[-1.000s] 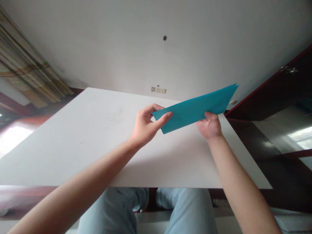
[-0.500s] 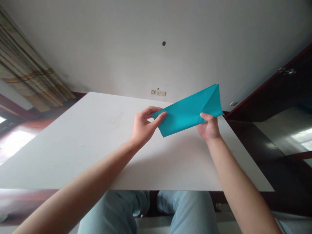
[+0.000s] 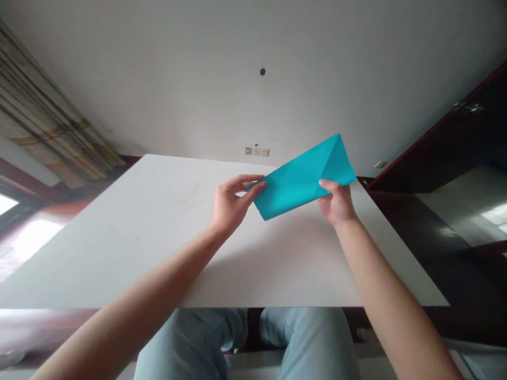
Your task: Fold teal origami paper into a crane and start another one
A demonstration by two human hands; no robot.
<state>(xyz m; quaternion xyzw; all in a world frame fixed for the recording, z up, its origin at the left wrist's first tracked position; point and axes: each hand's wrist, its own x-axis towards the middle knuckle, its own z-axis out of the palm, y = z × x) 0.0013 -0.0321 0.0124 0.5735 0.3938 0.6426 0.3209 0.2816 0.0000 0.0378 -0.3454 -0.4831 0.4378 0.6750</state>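
A folded sheet of turquoise paper [image 3: 295,179] is held up above the white table, tilted so that its right end is higher. A diagonal crease runs across its right part. My left hand [image 3: 233,203] pinches the left end, thumb on the near face and fingers behind. My right hand [image 3: 338,203] grips the lower edge near the right end, its thumb on the front by the foot of the crease. The fingers of that hand are mostly hidden behind the paper.
The white table [image 3: 158,227] stretches beneath both arms, its far edge near a pale wall [image 3: 178,79] with sockets [image 3: 257,152]. Curtains [image 3: 47,111] hang at the left. A dark door [image 3: 455,132] stands at the right. My knees are below the near edge.
The paper's right end has shifted a little to the left and tilted, and my right hand has moved slightly left with it. Both hands keep their hold.
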